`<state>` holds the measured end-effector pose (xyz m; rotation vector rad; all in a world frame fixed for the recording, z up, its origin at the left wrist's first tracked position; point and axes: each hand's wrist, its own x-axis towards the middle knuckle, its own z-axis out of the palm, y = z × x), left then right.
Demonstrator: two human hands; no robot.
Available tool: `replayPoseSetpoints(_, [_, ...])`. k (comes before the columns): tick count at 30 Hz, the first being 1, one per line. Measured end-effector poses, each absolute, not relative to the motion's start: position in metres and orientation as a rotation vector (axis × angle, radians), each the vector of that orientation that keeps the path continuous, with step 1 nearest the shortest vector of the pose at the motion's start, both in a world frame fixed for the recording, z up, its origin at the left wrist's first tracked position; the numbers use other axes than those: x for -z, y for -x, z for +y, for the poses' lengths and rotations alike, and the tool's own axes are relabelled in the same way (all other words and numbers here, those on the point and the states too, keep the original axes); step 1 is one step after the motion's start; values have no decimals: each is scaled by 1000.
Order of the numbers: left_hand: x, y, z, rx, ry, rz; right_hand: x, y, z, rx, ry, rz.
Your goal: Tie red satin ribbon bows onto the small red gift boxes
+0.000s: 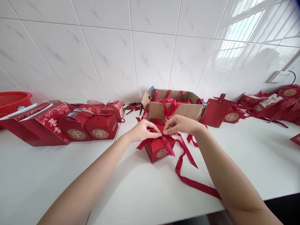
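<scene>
A small red gift box (pixel 156 152) with a gold emblem stands on the white table in front of me. On its top a red ribbon (pixel 167 147) is gathered, its ends hanging over the sides. My left hand (pixel 145 130) pinches the ribbon from the left, thumb and fingers together. From the right, my right hand (pixel 179 125) pinches it too, the fingertips of both hands almost meeting. The exact folds between the fingers are hidden. A long loose ribbon (pixel 180 167) trails from behind the box toward the table's front edge, passing under my right forearm.
An open cardboard box (pixel 161 110) with red ribbons stands behind, by the tiled wall. Red gift boxes (pixel 100 127) and paper bags (pixel 44 125) line the left, near a red plastic basket (pixel 14 99). More red boxes (pixel 232 115) and a red bag (pixel 214 112) stand right.
</scene>
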<state>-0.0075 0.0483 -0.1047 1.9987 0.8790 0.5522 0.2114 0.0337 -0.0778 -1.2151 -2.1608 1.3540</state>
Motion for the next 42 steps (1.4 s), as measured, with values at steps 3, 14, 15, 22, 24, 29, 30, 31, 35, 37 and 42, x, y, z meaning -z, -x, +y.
replayPoseSetpoints(3, [105, 7, 48, -540, -1995, 864, 79, -214, 36, -1370, 1202, -2194])
replayPoseSetpoints(14, [107, 8, 49, -517, -1949, 837, 75, -216, 35, -1323, 1259, -2270])
replayPoseSetpoints(15, [108, 8, 49, -513, -1954, 836, 75, -216, 35, -1325, 1268, -2272])
replayPoseSetpoints(22, [105, 7, 48, -516, -2002, 841, 72, -215, 32, -1307, 1301, -2277])
replayPoseSetpoints(24, [103, 7, 48, -547, -2000, 845, 71, -213, 31, -1286, 1277, -2251])
replayPoseSetpoints(29, [100, 7, 46, -619, -1884, 865, 70, -210, 27, -1308, 1221, -2137])
replayPoseSetpoints(30, [100, 7, 45, -630, -1860, 876, 70, -209, 27, -1301, 1221, -2124])
replayPoseSetpoints(31, [101, 7, 45, -643, -1843, 887, 69, -210, 26, -1292, 1220, -2117])
replayPoseSetpoints(35, [98, 9, 45, -696, -1840, 918, 65, -214, 24, -1255, 1223, -2118])
replayPoseSetpoints(37, [93, 11, 43, -689, -1846, 905, 62, -217, 21, -1228, 1232, -2130])
replayPoseSetpoints(42, [83, 14, 39, -681, -1874, 884, 54, -222, 15, -1165, 1251, -2208])
